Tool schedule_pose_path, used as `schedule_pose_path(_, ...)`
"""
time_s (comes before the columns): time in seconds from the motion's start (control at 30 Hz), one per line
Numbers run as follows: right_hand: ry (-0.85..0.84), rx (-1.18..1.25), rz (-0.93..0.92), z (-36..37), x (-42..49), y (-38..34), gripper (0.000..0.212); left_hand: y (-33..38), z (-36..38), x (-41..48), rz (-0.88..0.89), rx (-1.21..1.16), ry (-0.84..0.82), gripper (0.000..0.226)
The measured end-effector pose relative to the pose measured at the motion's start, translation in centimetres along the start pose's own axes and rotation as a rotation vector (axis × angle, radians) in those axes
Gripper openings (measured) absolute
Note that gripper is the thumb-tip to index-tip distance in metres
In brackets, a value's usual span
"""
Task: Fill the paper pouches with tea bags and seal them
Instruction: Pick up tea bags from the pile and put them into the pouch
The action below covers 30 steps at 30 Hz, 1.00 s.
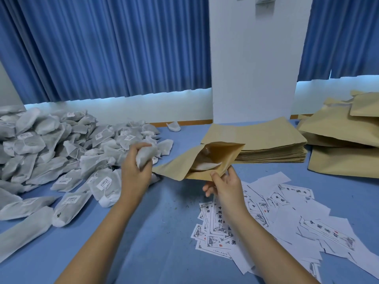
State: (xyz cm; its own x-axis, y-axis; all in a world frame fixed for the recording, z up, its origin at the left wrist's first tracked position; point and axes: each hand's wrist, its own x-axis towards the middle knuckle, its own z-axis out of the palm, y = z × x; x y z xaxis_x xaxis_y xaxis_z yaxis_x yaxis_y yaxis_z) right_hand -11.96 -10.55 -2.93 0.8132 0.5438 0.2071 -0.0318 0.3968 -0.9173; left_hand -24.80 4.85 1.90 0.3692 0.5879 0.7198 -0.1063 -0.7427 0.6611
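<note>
While my right hand [223, 184] pinches the open paper pouch [202, 160] above the counter [164, 232], with 1 tea bag already inside, my left hand [136, 167] grips another tea bag [144, 156] beside its mouth, so filling continues, sealing remains.

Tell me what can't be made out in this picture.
All in the head view:
- Contents of the open pouch: its paper wall hides all but one white tea bag corner.
- Tea bag pile: cut off by the left edge.
- Barcode labels: print too small to read.
- Stacked pouches at right: cut by the right edge; sealed or not is unclear.
- Tea bag gripped by the left hand: mostly covered by its fingers.
</note>
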Motion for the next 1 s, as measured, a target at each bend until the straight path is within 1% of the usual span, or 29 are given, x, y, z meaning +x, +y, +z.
schedule_pose_path(0.03,-0.006,-0.004,0.002,0.2,-0.1,0.1,0.014,2.0,0.3,-0.5,0.102,-0.059,0.041,0.031)
schedule_pose_path(0.07,-0.012,-0.007,0.000,0.4,-0.1,0.2,0.014,3.6,0.8,-0.9,0.226,-0.084,-0.019,0.031)
schedule_pose_path(0.1,-0.018,-0.016,-0.006,0.6,-0.2,0.3,0.015,5.2,1.6,-1.3,0.320,-0.099,-0.160,0.032)
schedule_pose_path(0.13,-0.019,-0.034,-0.012,0.8,-0.3,0.3,0.018,6.5,2.8,-1.5,0.351,-0.066,-0.337,0.036)
schedule_pose_path(0.17,-0.012,-0.061,-0.010,0.8,-0.4,0.3,0.020,7.4,4.1,-1.4,0.330,0.025,-0.499,0.039)
schedule_pose_path(0.2,-0.001,-0.088,-0.001,0.9,-0.5,0.4,0.021,7.6,5.6,-1.3,0.296,0.185,-0.602,0.039)
schedule_pose_path(0.27,0.005,-0.105,0.025,1.1,-0.8,0.4,0.024,7.3,8.5,-0.8,0.203,0.625,-0.677,0.036)
schedule_pose_path(0.3,-0.001,-0.114,0.030,1.1,-1.0,0.4,0.031,6.7,9.5,-0.7,0.113,0.814,-0.695,0.034)
schedule_pose_path(0.33,-0.013,-0.134,0.024,1.1,-1.1,0.4,0.037,6.2,10.4,-0.6,0.003,0.890,-0.714,0.031)
schedule_pose_path(0.37,-0.035,-0.155,0.017,1.2,-1.3,0.4,0.039,5.4,11.1,-0.5,-0.064,0.867,-0.729,0.028)
schedule_pose_path(0.43,-0.102,-0.169,0.008,1.3,-1.5,0.4,0.035,4.7,11.5,0.4,-0.109,0.806,-0.742,0.030)
schedule_pose_path(0.47,-0.130,-0.166,0.009,1.4,-1.5,0.5,0.037,4.7,11.4,1.0,-0.131,0.790,-0.726,0.033)
schedule_pose_path(0.53,-0.169,-0.175,0.012,1.4,-1.5,0.6,0.045,4.5,11.4,1.9,-0.246,0.634,-0.648,0.036)
schedule_pose_path(0.57,-0.182,-0.190,0.019,1.5,-1.5,0.6,0.046,4.8,11.4,2.0,-0.379,0.536,-0.597,0.037)
schedule_pose_path(0.6,-0.193,-0.199,0.033,1.5,-1.4,0.6,0.044,4.5,11.4,1.9,-0.430,0.495,-0.581,0.038)
schedule_pose_path(0.63,-0.195,-0.200,0.048,1.6,-1.4,0.5,0.041,4.2,11.4,1.8,-0.451,0.453,-0.605,0.038)
schedule_pose_path(0.67,-0.191,-0.183,0.068,1.5,-1.3,0.5,0.037,4.1,11.4,1.6,-0.427,0.417,-0.649,0.038)
schedule_pose_path(0.77,-0.121,-0.139,0.105,0.8,-0.8,0.0,0.026,4.7,11.6,0.3,-0.213,0.400,-0.734,0.036)
schedule_pose_path(0.8,-0.089,-0.155,0.100,0.3,-0.5,-0.3,0.022,4.9,11.7,-0.6,-0.120,0.424,-0.700,0.031)
schedule_pose_path(0.83,-0.064,-0.197,0.091,-0.2,-0.3,-0.7,0.018,5.4,11.4,-2.0,0.026,0.416,-0.603,0.028)
schedule_pose_path(0.87,-0.053,-0.220,0.092,-0.7,0.0,-1.3,0.016,6.1,10.6,-3.6,0.181,0.336,-0.495,0.026)
schedule_pose_path(0.9,-0.053,-0.194,0.113,-1.4,0.3,-1.8,0.016,6.6,9.6,-5.1,0.329,0.217,-0.436,0.022)
schedule_pose_path(0.93,-0.052,-0.112,0.144,-2.0,0.5,-2.3,0.015,6.4,8.6,-6.5,0.465,0.153,-0.439,0.014)
schedule_pose_path(0.97,-0.051,-0.021,0.180,-2.5,0.8,-2.7,0.014,5.9,7.8,-7.8,0.588,0.169,-0.526,0.010)
schedule_pose_path(1.0,-0.052,0.044,0.212,-2.9,1.0,-3.1,0.013,5.2,7.3,-8.6,0.636,0.219,-0.654,0.012)
